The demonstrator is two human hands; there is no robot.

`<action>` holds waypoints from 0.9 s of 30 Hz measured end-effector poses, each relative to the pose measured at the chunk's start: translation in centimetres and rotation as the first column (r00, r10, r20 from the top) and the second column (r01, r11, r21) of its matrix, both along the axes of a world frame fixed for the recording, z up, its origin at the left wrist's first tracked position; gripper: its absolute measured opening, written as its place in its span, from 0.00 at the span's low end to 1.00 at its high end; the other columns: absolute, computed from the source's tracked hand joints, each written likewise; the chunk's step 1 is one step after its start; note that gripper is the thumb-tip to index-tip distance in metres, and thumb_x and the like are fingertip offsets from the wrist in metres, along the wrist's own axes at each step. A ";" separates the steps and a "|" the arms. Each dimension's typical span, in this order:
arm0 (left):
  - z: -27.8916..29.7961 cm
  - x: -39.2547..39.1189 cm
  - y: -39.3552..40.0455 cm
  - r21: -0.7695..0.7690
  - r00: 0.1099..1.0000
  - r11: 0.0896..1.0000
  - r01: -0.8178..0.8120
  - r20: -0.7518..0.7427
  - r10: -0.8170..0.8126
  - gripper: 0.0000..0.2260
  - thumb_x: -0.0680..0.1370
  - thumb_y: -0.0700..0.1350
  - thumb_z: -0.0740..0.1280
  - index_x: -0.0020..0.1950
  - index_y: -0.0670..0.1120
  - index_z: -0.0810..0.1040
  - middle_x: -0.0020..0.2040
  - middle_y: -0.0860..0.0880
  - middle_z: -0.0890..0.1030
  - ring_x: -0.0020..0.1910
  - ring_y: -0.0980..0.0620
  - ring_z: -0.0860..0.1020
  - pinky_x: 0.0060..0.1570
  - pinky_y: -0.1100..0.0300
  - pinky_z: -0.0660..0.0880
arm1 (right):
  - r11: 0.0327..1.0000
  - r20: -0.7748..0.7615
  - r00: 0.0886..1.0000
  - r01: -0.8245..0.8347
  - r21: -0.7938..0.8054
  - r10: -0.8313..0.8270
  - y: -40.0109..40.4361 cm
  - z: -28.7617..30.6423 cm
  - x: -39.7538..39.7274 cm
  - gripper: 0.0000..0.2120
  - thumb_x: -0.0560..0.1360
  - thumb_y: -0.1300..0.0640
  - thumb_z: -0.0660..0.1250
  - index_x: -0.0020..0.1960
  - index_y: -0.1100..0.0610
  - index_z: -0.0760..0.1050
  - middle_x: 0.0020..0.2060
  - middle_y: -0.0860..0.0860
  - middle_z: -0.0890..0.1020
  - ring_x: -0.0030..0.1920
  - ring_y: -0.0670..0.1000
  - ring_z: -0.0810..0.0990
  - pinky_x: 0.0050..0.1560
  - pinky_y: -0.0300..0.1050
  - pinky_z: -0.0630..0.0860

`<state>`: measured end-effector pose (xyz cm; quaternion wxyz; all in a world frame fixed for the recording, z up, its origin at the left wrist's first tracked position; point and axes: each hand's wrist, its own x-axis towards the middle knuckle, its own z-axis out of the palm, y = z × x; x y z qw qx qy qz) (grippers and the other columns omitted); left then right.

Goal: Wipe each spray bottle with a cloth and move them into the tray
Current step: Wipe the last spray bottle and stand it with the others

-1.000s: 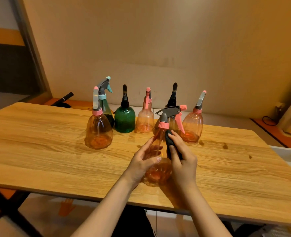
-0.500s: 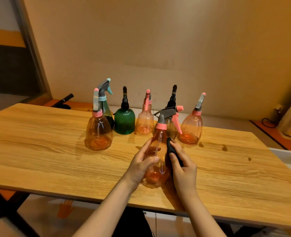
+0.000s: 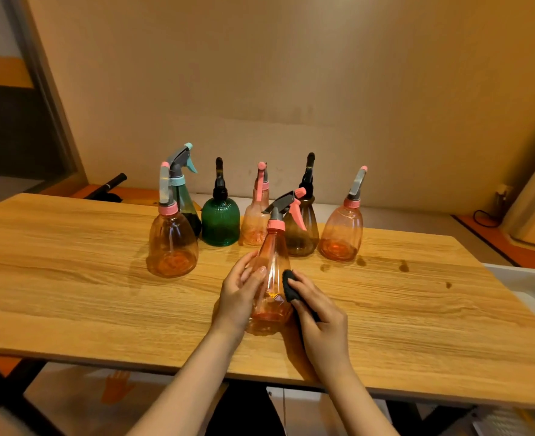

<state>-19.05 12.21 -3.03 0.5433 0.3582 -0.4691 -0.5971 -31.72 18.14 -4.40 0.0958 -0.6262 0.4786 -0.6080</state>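
Six bottles (image 3: 220, 221) stand behind the held bottle (image 3: 272, 278) (tray (image 3: 524, 284) rightward).

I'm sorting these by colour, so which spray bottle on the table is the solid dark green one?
The dark green bottle with the black sprayer, second from left in the back row. The other bottles are orange, brown or teal-tinted.

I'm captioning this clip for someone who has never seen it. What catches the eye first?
The two hands at centre: the left hand grips a pink bottle while the right hand presses a black cloth to its side. Behind stands a row of six more bottles, the green bottle standing out.
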 end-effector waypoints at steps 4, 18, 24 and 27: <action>0.1 0.1 -0.1 0.043 0.998 0.998 -0.045 -0.045 0.047 0.12 0.79 0.43 0.64 0.62 0.53 0.75 0.57 0.43 0.81 0.55 0.43 0.80 0.53 0.49 0.77 | 0.999 -0.087 0.996 -0.017 -0.036 0.014 0.0 0.1 0.1 0.25 0.70 0.66 0.65 0.63 0.46 0.71 0.61 0.28 0.71 0.64 0.40 0.72 0.63 0.33 0.67; 0.3 0.4 -0.4 0.147 0.975 0.986 -0.084 -0.193 0.112 0.15 0.80 0.41 0.61 0.66 0.45 0.74 0.54 0.43 0.82 0.54 0.44 0.81 0.52 0.51 0.77 | 0.998 -0.181 0.983 -0.026 -0.053 0.016 0.1 -0.2 0.0 0.23 0.71 0.67 0.65 0.62 0.49 0.73 0.63 0.38 0.72 0.65 0.42 0.71 0.65 0.35 0.66; 0.9 0.5 -0.1 0.168 0.963 0.985 -0.043 -0.254 0.085 0.13 0.81 0.44 0.58 0.63 0.49 0.75 0.56 0.43 0.82 0.54 0.46 0.81 0.50 0.52 0.77 | 0.994 -0.199 0.979 -0.055 -0.089 0.037 0.0 -0.4 0.1 0.19 0.73 0.62 0.63 0.62 0.49 0.73 0.65 0.35 0.71 0.66 0.45 0.71 0.66 0.37 0.66; 0.8 0.7 -0.3 0.172 0.956 0.985 -0.003 -0.289 0.053 0.13 0.82 0.45 0.57 0.65 0.50 0.74 0.53 0.46 0.83 0.54 0.47 0.81 0.46 0.54 0.77 | 0.993 -0.215 0.976 -0.067 -0.096 0.045 0.1 -0.3 0.3 0.20 0.73 0.66 0.64 0.62 0.50 0.73 0.65 0.37 0.71 0.66 0.46 0.71 0.66 0.38 0.66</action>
